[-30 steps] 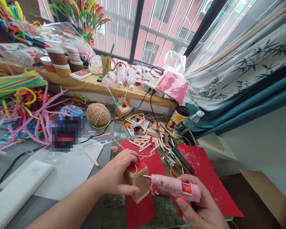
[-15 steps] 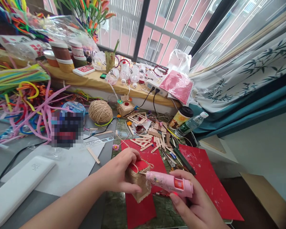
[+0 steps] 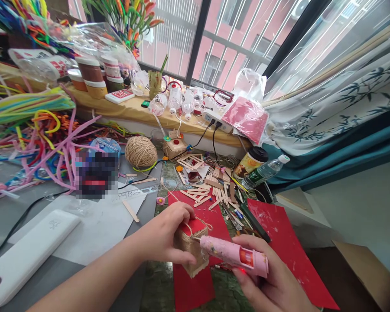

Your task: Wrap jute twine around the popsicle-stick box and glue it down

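The left hand (image 3: pixel 164 236) is closed around a small twine-wrapped box (image 3: pixel 192 249) with a red top, thumb underneath and fingers curled over the upper edge. The box is held just above a red paper sheet (image 3: pixel 195 288) near the table's front edge. The right hand (image 3: pixel 273 284), at 4 o'clock from the box, is wrapped around a pink glue gun (image 3: pixel 235 255); the gun's nozzle meets the box at its upper right edge. A loose twine loop lies on the red top. A ball of twine (image 3: pixel 141 151) sits well apart at 11 o'clock, and scattered wooden sticks (image 3: pixel 214 190) lie at 1 o'clock.
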`<state>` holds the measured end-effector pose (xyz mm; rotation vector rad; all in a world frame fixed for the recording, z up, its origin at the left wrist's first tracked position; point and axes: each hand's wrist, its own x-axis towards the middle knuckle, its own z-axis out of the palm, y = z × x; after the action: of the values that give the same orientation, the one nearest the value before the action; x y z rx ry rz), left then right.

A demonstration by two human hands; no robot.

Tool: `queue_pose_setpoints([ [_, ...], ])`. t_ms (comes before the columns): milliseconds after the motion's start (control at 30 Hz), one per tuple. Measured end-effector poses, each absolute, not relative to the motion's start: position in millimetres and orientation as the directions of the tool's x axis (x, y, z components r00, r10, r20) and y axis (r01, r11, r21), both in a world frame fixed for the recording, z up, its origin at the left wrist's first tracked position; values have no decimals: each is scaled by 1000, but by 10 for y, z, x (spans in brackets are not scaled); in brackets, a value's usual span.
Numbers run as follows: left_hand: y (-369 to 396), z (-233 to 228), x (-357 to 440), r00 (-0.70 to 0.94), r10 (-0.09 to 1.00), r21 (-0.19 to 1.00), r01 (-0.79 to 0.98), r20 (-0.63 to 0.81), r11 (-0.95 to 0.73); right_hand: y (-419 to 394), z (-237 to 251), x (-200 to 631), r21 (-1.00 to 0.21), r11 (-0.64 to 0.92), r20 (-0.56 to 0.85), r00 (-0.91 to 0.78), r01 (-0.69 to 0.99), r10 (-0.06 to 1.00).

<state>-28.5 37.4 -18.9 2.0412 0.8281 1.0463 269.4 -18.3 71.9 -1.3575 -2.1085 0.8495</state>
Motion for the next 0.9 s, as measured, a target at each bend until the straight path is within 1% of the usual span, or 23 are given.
queue_pose_setpoints([
  [533, 379, -215, -284, 487, 765, 789, 220, 421, -574, -104, 823, 2679, -610, 403, 73, -457, 683, 886],
  [733, 372, -218, -286, 487, 764, 786, 221, 424, -577, -106, 847, 2677, -624, 409, 70, -475, 666, 877],
  [900, 375, -212, -283, 495, 763, 792, 215, 416, -571, -109, 851, 2633, -653, 387, 106, -427, 651, 898],
])
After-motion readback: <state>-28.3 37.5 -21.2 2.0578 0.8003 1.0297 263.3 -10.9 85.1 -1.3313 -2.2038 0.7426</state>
